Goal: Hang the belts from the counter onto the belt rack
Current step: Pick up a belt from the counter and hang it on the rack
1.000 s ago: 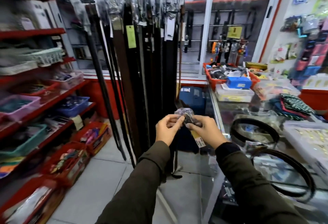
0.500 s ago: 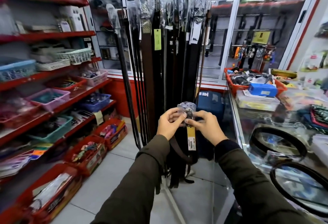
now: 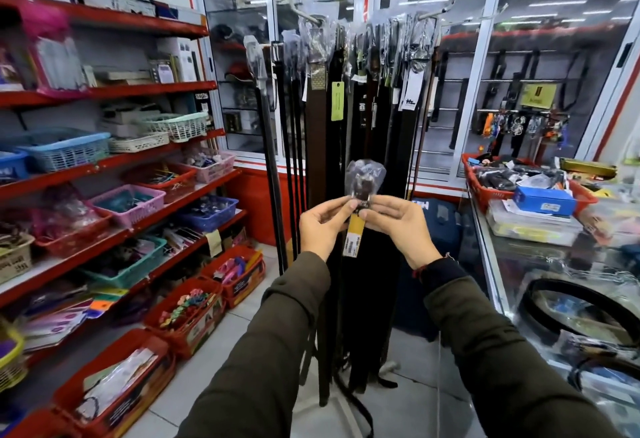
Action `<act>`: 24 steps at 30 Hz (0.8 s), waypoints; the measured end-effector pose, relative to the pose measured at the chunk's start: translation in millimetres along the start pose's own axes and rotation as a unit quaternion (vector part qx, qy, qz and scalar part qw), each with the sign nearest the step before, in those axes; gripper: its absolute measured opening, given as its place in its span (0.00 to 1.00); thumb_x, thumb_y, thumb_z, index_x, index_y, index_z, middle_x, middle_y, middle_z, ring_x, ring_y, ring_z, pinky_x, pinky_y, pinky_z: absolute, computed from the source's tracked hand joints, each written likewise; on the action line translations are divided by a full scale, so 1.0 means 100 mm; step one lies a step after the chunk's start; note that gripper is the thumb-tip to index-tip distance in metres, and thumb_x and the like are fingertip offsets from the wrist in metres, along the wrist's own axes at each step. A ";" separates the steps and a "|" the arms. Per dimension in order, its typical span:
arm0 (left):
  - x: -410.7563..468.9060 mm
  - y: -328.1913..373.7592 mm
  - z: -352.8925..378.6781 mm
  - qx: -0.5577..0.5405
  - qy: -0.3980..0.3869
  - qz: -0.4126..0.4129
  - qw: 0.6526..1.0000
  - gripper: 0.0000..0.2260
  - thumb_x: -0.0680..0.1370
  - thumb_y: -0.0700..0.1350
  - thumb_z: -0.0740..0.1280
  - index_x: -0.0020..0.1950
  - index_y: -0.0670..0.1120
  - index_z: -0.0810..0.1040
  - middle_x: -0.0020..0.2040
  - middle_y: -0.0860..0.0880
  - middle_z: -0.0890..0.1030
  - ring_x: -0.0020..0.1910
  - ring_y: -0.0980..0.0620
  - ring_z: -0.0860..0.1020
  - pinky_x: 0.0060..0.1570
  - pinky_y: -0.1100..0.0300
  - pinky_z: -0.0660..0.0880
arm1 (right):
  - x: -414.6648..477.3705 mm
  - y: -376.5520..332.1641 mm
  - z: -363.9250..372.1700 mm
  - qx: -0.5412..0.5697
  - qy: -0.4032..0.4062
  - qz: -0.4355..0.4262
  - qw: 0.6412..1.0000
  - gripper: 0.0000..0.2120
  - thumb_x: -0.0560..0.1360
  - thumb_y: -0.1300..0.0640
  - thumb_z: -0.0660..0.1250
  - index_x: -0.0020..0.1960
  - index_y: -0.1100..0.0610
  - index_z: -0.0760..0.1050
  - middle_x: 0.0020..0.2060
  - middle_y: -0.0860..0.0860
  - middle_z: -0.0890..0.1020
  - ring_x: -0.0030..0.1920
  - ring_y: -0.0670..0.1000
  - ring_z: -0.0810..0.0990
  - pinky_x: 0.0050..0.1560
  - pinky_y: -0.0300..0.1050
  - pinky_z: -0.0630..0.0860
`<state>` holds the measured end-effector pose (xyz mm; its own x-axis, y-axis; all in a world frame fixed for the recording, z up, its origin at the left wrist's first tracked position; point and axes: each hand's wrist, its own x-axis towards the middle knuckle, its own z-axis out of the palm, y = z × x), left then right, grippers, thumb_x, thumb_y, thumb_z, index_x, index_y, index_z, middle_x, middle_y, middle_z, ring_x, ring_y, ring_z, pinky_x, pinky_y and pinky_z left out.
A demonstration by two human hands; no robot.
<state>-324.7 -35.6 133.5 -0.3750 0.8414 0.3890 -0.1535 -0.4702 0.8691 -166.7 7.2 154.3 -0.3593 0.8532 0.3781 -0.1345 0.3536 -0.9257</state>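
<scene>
I hold a dark belt (image 3: 362,299) by its buckle end, which is wrapped in clear plastic (image 3: 365,176), in front of the belt rack (image 3: 349,98). My left hand (image 3: 323,226) and my right hand (image 3: 398,226) both pinch it just under the buckle. A yellow price tag (image 3: 355,235) hangs between my hands. The strap drops straight down between my forearms. The rack is crowded with several dark hanging belts. Two coiled black belts (image 3: 585,313) lie on the glass counter (image 3: 502,264) at the right.
Red shelves (image 3: 114,163) with baskets line the left wall, and red crates (image 3: 187,313) stand on the floor beside them. A red basket of goods (image 3: 485,191) and a blue box (image 3: 543,200) sit on the counter's far end. Glass cabinets (image 3: 467,56) stand behind the rack.
Both hands have raised the buckle end higher toward the rack. My view has tilted up and turned slightly left, so the rack's top hooks show.
</scene>
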 end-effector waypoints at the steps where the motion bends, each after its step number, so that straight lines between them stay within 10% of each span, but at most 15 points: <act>1: 0.04 0.04 -0.02 -0.004 0.002 0.001 1.000 0.05 0.74 0.45 0.77 0.49 0.52 0.88 0.49 0.46 0.89 0.52 0.48 0.87 0.48 0.56 0.83 | 0.09 -0.05 0.05 0.010 0.011 -0.014 1.000 0.13 0.71 0.65 0.77 0.51 0.51 0.86 0.49 0.55 0.89 0.52 0.53 0.88 0.52 0.44 0.85; 7: 0.34 0.42 -0.04 -0.030 0.006 -0.021 0.999 0.07 0.77 0.42 0.74 0.52 0.52 0.86 0.48 0.51 0.89 0.50 0.54 0.87 0.44 0.62 0.83 | 0.52 -0.42 0.30 0.049 0.034 -0.059 0.996 0.20 0.73 0.64 0.76 0.63 0.66 0.79 0.51 0.60 0.87 0.52 0.55 0.88 0.54 0.45 0.84; 19: 0.98 1.32 -0.02 -0.084 0.054 0.090 0.991 0.10 0.76 0.37 0.74 0.57 0.39 0.84 0.42 0.50 0.89 0.43 0.56 0.87 0.40 0.66 0.81 | 1.00 -1.06 0.76 0.064 0.053 -0.148 0.985 0.11 0.72 0.58 0.77 0.54 0.53 0.86 0.46 0.52 0.90 0.50 0.50 0.89 0.45 0.39 0.84; 24: 1.20 1.72 0.00 -0.068 0.084 0.154 0.982 0.11 0.75 0.42 0.76 0.55 0.41 0.86 0.42 0.51 0.89 0.42 0.57 0.86 0.37 0.64 0.81 | 1.18 -1.47 0.94 0.112 0.051 -0.176 0.977 0.14 0.72 0.63 0.77 0.56 0.63 0.84 0.47 0.56 0.89 0.48 0.52 0.89 0.43 0.41 0.85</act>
<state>-395.9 -14.9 329.6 -0.5666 0.6030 0.5616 -0.1260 -0.7370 0.6641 -276.1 19.6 333.4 -0.1628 0.7314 0.6622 -0.4363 0.5486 -0.7132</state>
